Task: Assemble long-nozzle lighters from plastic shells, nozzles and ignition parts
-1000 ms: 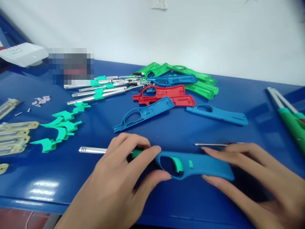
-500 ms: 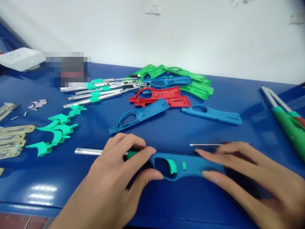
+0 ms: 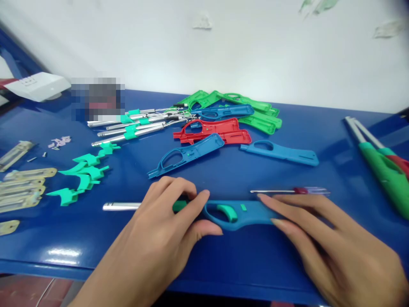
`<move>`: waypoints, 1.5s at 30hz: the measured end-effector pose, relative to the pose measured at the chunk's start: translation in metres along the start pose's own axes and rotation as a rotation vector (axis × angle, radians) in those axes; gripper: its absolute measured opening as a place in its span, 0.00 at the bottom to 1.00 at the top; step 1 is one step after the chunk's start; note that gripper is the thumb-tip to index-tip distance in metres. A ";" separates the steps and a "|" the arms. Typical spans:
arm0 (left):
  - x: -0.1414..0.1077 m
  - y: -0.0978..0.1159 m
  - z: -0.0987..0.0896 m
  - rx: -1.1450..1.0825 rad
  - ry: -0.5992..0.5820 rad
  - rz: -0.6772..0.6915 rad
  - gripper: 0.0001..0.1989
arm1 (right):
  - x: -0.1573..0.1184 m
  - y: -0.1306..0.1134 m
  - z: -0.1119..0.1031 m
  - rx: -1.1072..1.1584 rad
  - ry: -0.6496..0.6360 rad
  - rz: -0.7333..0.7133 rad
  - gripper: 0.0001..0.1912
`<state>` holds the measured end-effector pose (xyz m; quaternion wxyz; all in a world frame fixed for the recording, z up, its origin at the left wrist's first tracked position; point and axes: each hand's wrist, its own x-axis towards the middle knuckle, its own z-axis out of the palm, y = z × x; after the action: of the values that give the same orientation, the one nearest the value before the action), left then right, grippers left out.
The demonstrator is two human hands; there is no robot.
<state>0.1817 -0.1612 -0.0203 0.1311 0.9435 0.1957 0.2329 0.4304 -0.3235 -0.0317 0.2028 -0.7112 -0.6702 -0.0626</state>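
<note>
A blue utility lighter with a green trigger and metal tube lies level between both hands, low over the table. My left hand is closed around its front, thumb and index finger at the trigger opening; the tube sticks out to the left. My right hand pinches the handle's rear end between thumb and fingers, which hide that end. Just beyond the right fingers lies a screwdriver with a red and clear handle. Blue handle shells rest farther back.
Green shells and red shells lie at the back, beside metal tubes with wires. Loose green triggers and yellowish clear fuel tanks are to the left. Green-handled lighters lie at right. A white wall stands behind.
The lighter has rolled slightly away from me in my hands, and its trigger looks more slanted. My right hand has shifted, uncovering the screwdriver's handle. The camera view has moved a little.
</note>
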 end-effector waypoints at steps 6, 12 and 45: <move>0.003 0.001 0.002 -0.009 0.028 -0.003 0.13 | -0.010 0.008 0.003 -0.051 -0.053 -0.070 0.24; 0.001 0.002 0.000 -0.053 -0.040 0.004 0.17 | 0.004 -0.008 0.002 0.128 0.042 0.010 0.16; 0.000 0.009 0.015 -0.101 0.108 0.028 0.20 | 0.014 -0.008 -0.012 0.298 -0.010 0.005 0.11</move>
<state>0.1916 -0.1718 -0.0301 0.1643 0.9245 0.1772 0.2948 0.4263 -0.3145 -0.0141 0.3030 -0.6750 -0.6714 0.0413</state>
